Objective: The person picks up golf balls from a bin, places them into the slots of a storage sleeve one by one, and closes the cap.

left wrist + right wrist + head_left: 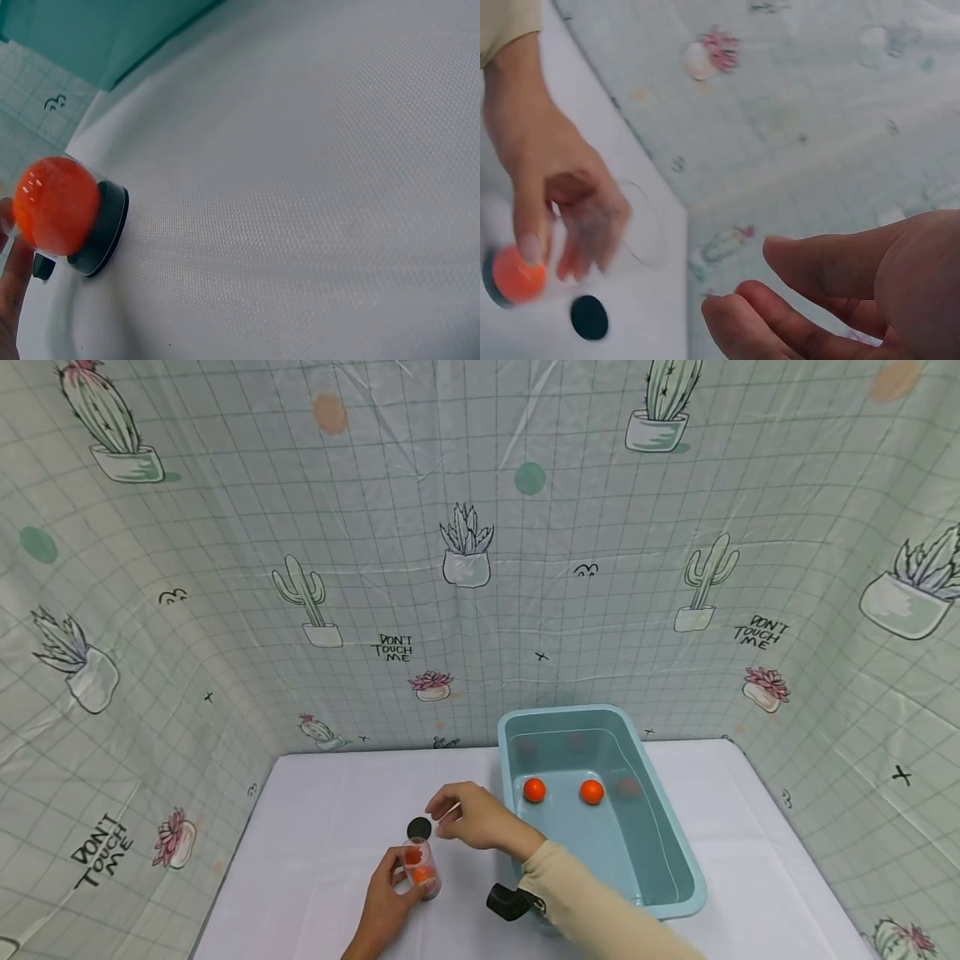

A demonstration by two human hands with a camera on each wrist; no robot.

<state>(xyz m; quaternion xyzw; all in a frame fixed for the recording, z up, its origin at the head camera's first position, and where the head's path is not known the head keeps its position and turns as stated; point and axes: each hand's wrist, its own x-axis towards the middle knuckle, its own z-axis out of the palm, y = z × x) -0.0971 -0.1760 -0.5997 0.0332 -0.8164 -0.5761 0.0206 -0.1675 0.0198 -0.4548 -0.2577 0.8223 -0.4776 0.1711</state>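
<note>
A clear plastic cylinder (pixel 433 887) with a dark base and an orange ball (pixel 56 206) at its bottom stands on the white table. My left hand (pixel 387 897) grips it around the side, thumb toward the front. Just behind the cylinder lies a round black disc (pixel 419 828), also seen flat on the table in the right wrist view. Above and to the right of the cylinder's mouth hovers my right hand (pixel 474 816), its fingers loosely bent. Between its thumb and fingertips (pixel 776 247) nothing is held.
A blue-green tub (pixel 678 852) stands to the right, with two orange balls (pixel 592 792) in its far half. My right forearm reaches over its near left corner. A patterned cloth (pixel 525 610) walls the table (pixel 315 827) at the back and sides.
</note>
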